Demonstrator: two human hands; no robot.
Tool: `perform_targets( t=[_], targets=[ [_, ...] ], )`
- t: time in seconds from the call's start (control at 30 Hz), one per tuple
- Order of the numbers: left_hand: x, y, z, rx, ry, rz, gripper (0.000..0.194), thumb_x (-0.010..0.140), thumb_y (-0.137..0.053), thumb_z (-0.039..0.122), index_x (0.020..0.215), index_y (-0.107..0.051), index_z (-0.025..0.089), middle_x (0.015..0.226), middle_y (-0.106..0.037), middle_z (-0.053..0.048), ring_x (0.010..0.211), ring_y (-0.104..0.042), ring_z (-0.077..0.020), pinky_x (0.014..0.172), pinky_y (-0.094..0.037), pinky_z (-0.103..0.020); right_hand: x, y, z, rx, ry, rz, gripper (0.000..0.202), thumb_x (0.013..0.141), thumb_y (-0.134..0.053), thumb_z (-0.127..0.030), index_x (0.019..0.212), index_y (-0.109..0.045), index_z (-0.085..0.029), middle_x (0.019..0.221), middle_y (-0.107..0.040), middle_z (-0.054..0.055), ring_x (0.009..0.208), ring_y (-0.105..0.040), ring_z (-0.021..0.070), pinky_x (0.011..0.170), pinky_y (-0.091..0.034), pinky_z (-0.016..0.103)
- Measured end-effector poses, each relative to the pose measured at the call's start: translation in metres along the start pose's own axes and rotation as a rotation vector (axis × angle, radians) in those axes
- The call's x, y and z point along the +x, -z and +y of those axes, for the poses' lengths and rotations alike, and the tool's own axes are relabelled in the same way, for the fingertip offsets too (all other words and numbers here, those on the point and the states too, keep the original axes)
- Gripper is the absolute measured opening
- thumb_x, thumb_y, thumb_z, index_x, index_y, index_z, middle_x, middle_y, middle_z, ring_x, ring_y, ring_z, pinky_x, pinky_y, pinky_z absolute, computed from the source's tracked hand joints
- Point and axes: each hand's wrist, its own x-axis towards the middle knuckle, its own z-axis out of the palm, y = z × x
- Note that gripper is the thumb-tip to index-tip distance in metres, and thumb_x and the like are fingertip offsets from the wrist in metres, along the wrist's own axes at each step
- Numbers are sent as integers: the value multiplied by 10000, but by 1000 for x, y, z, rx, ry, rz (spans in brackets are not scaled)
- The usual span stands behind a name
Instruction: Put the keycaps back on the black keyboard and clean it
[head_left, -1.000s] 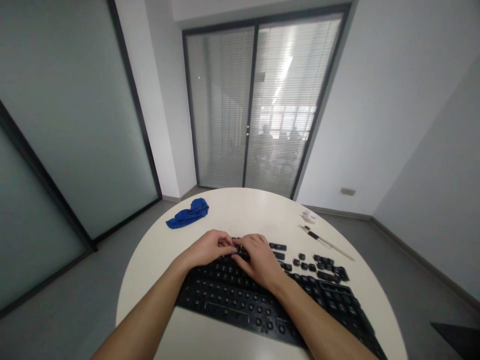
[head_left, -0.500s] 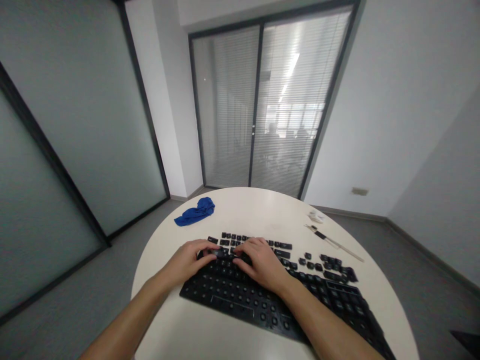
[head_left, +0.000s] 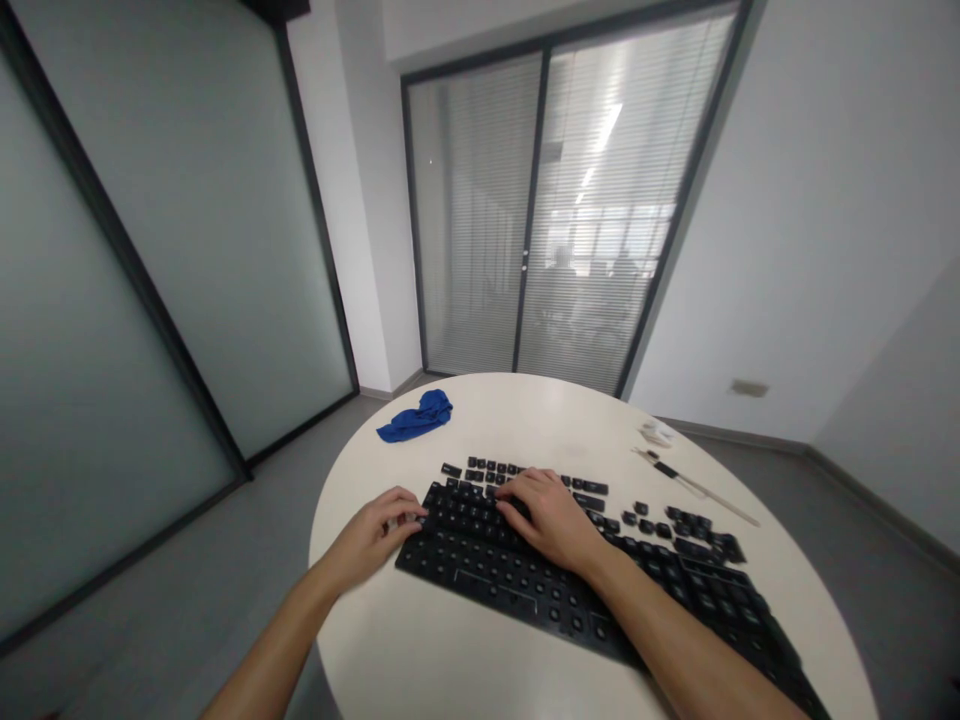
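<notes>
A black keyboard [head_left: 480,560] lies slantwise on the round table; its front rows show bare key posts, while keycaps sit on the rows behind. At its left edge is my left hand [head_left: 379,532], thumb and fingertips closed on the keyboard's corner. Over the back rows rests my right hand [head_left: 551,515], thumb and index finger apart, the other fingers partly hidden. Loose black keycaps [head_left: 491,467] are lined up in rows just behind the keyboard. More loose keycaps [head_left: 690,523] lie grouped on the right.
A crumpled blue cloth [head_left: 417,416] lies at the table's back left. Toward the right rim are a thin brush-like stick [head_left: 705,488] and a small whitish object [head_left: 656,433]. The white table [head_left: 420,640] has a curved edge; a glass partition [head_left: 517,230] with blinds stands beyond.
My left hand has moved from the back rows to the keyboard's left edge. My right hand stays over the back rows. The whole view has shifted slightly.
</notes>
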Motion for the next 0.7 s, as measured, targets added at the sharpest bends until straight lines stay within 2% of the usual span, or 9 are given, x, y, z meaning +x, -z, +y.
perform_targets(
  t=[0.1, 0.2, 0.4, 0.57, 0.7],
  targets=[
    [-2, 0, 1, 9, 17, 15, 229, 948, -556, 351, 1072, -712, 240, 1063, -622, -58, 787, -583, -151, 609, -422, -233, 0, 1, -1, -25, 9, -9, 152, 992, -520, -289, 1025, -649, -218, 990, -709, 43, 979, -585, 219, 909, -395, 397],
    [-4, 0, 1, 14, 13, 16, 190, 936, -575, 322, 1044, -706, 236, 1057, -621, -50, 794, -585, -148, 624, -420, -231, 1, 3, -3, -68, 47, -34, 179, 993, -504, -286, 1050, -658, -214, 1011, -707, 59, 998, -583, 227, 923, -393, 407],
    [-4, 0, 0, 26, 3, 14, 197, 942, -572, 340, 1024, -714, 232, 1016, -640, -53, 869, -604, -176, 735, -454, -258, 11, 5, -25, -79, 237, -182, 304, 991, -504, -304, 1273, -602, -247, 1228, -665, 61, 1133, -551, 236, 986, -385, 403],
    [-3, -2, -7, 24, -23, 29, 220, 944, -579, 365, 1041, -721, 228, 999, -654, -54, 900, -611, -188, 805, -462, -284, 24, -7, -54, -48, 341, -236, 464, 967, -551, -323, 1413, -478, -220, 1367, -595, 62, 1186, -526, 238, 1014, -393, 384],
    [-4, -4, -10, 39, -7, 70, 194, 930, -604, 357, 1020, -696, 212, 965, -669, -51, 838, -610, -178, 751, -465, -277, 29, -22, -61, -52, 352, -240, 439, 955, -566, -343, 1365, -520, -192, 1345, -609, 70, 1131, -551, 240, 959, -432, 373]
  ],
)
